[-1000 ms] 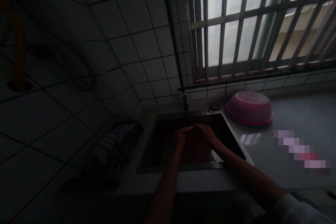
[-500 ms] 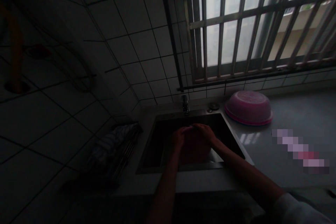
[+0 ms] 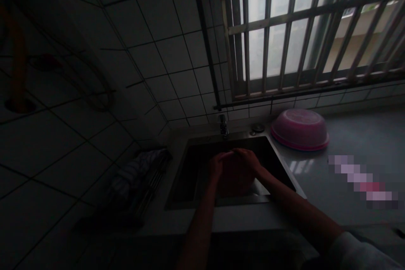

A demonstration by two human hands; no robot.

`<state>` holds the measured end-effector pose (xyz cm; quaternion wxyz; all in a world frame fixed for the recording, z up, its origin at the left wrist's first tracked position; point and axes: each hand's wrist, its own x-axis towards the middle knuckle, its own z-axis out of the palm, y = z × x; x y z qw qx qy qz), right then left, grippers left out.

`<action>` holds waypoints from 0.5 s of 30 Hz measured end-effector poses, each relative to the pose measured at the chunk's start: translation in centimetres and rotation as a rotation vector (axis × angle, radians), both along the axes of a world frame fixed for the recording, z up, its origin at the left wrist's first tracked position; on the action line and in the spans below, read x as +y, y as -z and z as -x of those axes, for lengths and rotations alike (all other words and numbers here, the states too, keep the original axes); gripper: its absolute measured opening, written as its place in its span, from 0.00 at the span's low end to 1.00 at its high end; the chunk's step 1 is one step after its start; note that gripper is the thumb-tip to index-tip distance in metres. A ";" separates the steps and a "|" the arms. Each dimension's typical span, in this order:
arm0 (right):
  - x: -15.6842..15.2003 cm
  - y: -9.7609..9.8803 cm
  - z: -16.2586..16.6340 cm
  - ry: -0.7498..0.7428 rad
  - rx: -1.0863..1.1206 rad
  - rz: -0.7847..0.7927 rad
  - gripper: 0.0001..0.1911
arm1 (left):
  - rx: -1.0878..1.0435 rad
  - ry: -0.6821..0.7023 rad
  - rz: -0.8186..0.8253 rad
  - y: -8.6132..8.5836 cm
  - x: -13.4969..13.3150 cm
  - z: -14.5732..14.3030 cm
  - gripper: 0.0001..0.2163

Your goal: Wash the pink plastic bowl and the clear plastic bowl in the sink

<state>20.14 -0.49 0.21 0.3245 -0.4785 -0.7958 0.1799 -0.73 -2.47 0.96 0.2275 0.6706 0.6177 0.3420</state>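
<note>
In a dim kitchen both my hands are over the steel sink [image 3: 190,177]. My left hand [image 3: 216,164] and my right hand [image 3: 249,160] curl around the rim of a dark reddish round thing [image 3: 236,179], perhaps a bowl or basin, held inside the sink. The fingertips of the two hands nearly meet at its top edge. The tap [image 3: 223,125] stands just behind them at the back of the sink. Darkness hides whether water is running.
A pink plastic basin [image 3: 300,129] lies upside down on the grey counter [image 3: 348,143] to the right of the sink. A rack with striped cloth [image 3: 136,175] sits left of the sink. Tiled walls rise at left and behind; a barred window [image 3: 303,29] is above the counter.
Almost nothing: my hands stay on the reddish thing in the sink, with only a slight shift of the view.
</note>
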 end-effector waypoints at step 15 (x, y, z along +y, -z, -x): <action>-0.3 -0.5 0.2 -0.101 -0.006 -0.015 0.28 | 0.037 -0.038 0.115 -0.5 -0.2 -0.4 0.24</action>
